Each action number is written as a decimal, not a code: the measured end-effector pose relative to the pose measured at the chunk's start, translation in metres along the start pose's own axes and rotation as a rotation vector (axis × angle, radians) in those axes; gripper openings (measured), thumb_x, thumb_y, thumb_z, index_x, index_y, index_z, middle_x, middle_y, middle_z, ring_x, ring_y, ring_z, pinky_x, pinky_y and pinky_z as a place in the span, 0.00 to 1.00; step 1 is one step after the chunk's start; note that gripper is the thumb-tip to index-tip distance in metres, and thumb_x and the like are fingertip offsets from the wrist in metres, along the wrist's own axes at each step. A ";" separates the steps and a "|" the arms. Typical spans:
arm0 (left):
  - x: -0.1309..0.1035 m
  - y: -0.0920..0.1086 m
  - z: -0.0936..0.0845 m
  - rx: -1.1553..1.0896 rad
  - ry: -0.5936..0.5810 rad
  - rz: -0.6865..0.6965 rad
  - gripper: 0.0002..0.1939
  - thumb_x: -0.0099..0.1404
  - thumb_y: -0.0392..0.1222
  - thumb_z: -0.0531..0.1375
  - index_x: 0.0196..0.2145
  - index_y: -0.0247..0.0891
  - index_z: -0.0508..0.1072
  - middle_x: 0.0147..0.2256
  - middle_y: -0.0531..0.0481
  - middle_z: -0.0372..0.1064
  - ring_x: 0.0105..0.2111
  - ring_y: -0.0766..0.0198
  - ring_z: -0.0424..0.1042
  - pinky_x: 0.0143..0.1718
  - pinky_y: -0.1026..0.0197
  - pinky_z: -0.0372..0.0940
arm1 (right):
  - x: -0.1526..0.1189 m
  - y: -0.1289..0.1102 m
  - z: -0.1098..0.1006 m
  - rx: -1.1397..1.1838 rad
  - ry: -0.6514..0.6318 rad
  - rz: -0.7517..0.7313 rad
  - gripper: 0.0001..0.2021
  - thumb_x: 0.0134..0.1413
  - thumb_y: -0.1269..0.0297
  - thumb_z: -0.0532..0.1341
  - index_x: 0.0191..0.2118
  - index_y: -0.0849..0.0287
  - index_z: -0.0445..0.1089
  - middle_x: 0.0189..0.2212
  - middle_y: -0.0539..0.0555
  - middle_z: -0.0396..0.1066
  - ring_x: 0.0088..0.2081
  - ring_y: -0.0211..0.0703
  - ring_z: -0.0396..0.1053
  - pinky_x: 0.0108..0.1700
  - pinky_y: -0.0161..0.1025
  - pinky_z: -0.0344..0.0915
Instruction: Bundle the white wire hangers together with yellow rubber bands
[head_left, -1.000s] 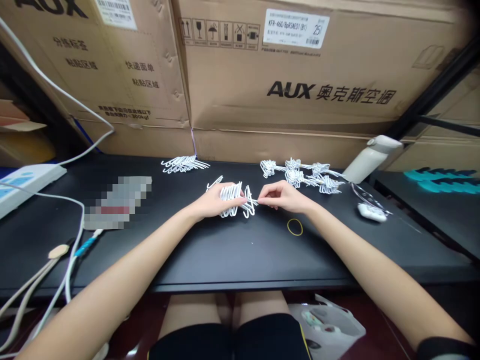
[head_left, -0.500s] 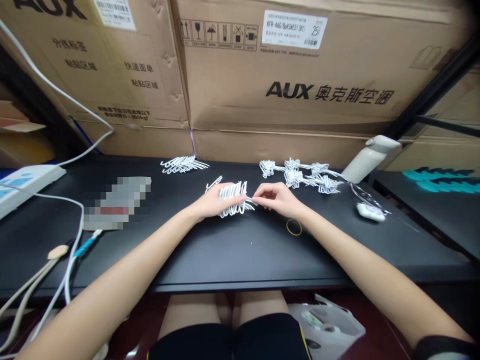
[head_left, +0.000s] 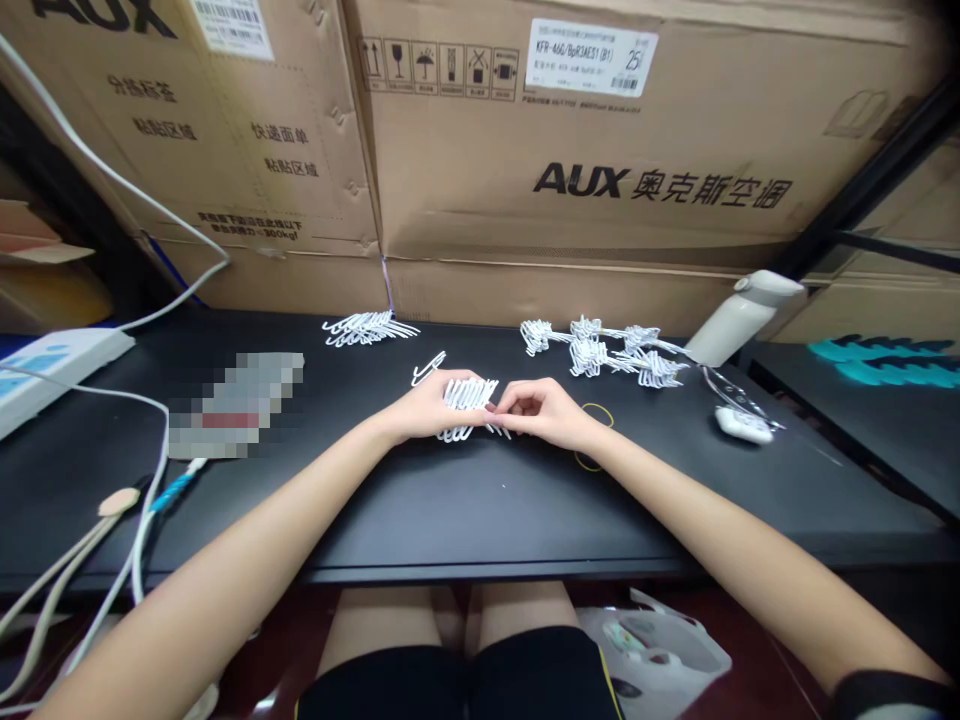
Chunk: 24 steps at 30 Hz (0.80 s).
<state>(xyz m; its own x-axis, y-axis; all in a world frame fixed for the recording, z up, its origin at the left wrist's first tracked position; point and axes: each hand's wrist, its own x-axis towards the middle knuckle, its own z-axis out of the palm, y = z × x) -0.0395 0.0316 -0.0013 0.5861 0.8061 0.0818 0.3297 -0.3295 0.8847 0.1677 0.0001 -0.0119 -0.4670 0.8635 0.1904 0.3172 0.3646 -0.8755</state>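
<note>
On the black table (head_left: 450,510) my left hand (head_left: 424,408) grips a tight bundle of small white hangers (head_left: 466,400) at mid table. My right hand (head_left: 544,410) pinches the right end of the same bundle, fingers closed against it, and touches my left fingertips. A yellow rubber band (head_left: 596,435) lies just right of my right wrist, partly hidden by it. One loose white hanger (head_left: 427,368) lies just behind the bundle.
A second bundle of hangers (head_left: 367,328) lies at the back left, several more bundles (head_left: 607,350) at the back right. A white bottle (head_left: 739,315), an earbud case (head_left: 742,424), a power strip (head_left: 52,365), cables (head_left: 146,480) and cardboard boxes (head_left: 585,150) surround the area.
My right hand has moved left and pressed the spread hangers together into a tighter bundle against my left hand; it now partly covers the rubber band.
</note>
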 end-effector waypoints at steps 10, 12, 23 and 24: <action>0.010 0.002 -0.040 -0.770 0.650 -0.115 0.14 0.51 0.40 0.66 0.37 0.35 0.71 0.37 0.47 0.75 0.34 0.64 0.75 0.31 0.67 0.67 | 0.029 0.016 0.000 0.043 0.285 0.123 0.16 0.47 0.51 0.62 0.29 0.62 0.71 0.23 0.53 0.70 0.20 0.34 0.64 0.21 0.33 0.61; 0.013 -0.003 -0.050 -0.887 0.788 -0.156 0.10 0.53 0.36 0.64 0.35 0.35 0.70 0.35 0.49 0.75 0.31 0.68 0.75 0.26 0.71 0.66 | 0.041 0.018 0.007 -0.096 0.234 0.099 0.13 0.48 0.55 0.62 0.31 0.63 0.72 0.24 0.53 0.71 0.22 0.35 0.65 0.25 0.34 0.62; 0.014 -0.012 -0.045 -0.826 0.821 -0.126 0.13 0.47 0.36 0.67 0.32 0.34 0.71 0.31 0.49 0.75 0.30 0.64 0.76 0.30 0.66 0.68 | 0.081 0.008 0.026 -0.395 0.030 0.059 0.05 0.47 0.67 0.62 0.26 0.63 0.72 0.25 0.52 0.72 0.27 0.36 0.66 0.31 0.33 0.62; 0.014 -0.012 -0.043 -0.787 0.803 -0.111 0.14 0.46 0.36 0.68 0.32 0.34 0.72 0.31 0.49 0.75 0.31 0.63 0.75 0.32 0.65 0.69 | 0.076 0.010 0.020 -0.367 -0.004 0.075 0.06 0.47 0.65 0.62 0.26 0.63 0.72 0.24 0.52 0.71 0.24 0.35 0.65 0.28 0.32 0.62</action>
<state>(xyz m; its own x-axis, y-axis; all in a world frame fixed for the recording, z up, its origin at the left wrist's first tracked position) -0.0670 0.0678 0.0088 -0.1567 0.9876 0.0051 -0.3742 -0.0641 0.9251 0.1194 0.0624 -0.0149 -0.4343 0.8914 0.1297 0.6251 0.4019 -0.6691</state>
